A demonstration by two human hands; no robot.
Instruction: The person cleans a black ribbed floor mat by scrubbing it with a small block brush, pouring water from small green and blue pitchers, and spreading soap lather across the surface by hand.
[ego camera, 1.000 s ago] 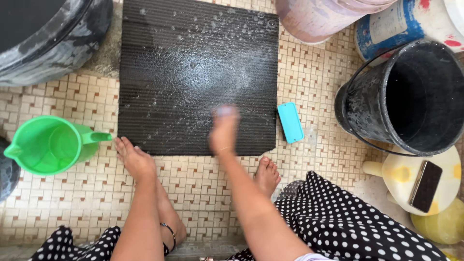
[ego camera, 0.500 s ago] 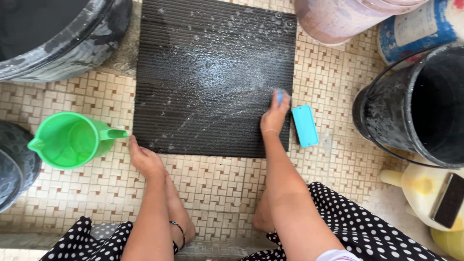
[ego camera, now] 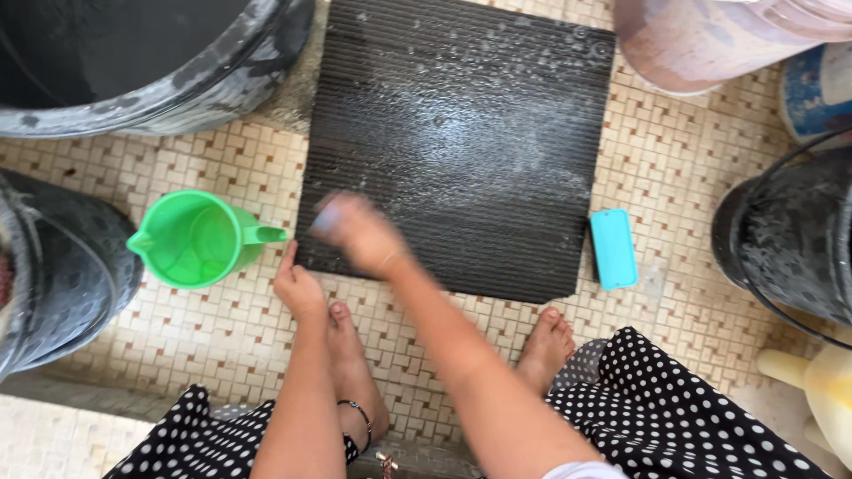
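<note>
Right hand (ego camera: 355, 232) blurred with motion, reaching across body to mat's near-left corner, at about 9 o'clock of frame centre; forearm running diagonally from 5 o'clock up to the hand; fingers curled around something pale bluish, too smeared to name; closed on it or not, cannot tell for sure. Left hand (ego camera: 297, 286) just below and left of it, flat on the tiled floor (ego camera: 222, 328), fingers together pointing toward 12 o'clock, fingertips at the mat's near edge, bracing; holding nothing, palm down; left forearm straight down to 6 o'clock. Hands near each other, not touching.

Black ribbed mat (ego camera: 479, 151) lying flat on floor, filling upper centre, wet and speckled with suds, near-right corner chipped. Green plastic jug (ego camera: 195, 239) at 9 o'clock of left hand, upright, handle pointing toward mat, just beside its left edge. Turquoise soap bar (ego camera: 613, 248) on tiles just off mat's right edge, at 3 o'clock. Large dark tub (ego camera: 160, 80) at 11 o'clock; another dark basin (ego camera: 62, 275) at far 9 o'clock; black bucket (ego camera: 790, 248) at 3 o'clock edge; pinkish bucket (ego camera: 701, 44) at 1 o'clock. Bare feet near 6 o'clock, left foot (ego camera: 351, 355) under left wrist, right foot (ego camera: 546, 346) below mat's near-right corner; polka-dot skirt (ego camera: 674, 417) at 5 o'clock.
</note>
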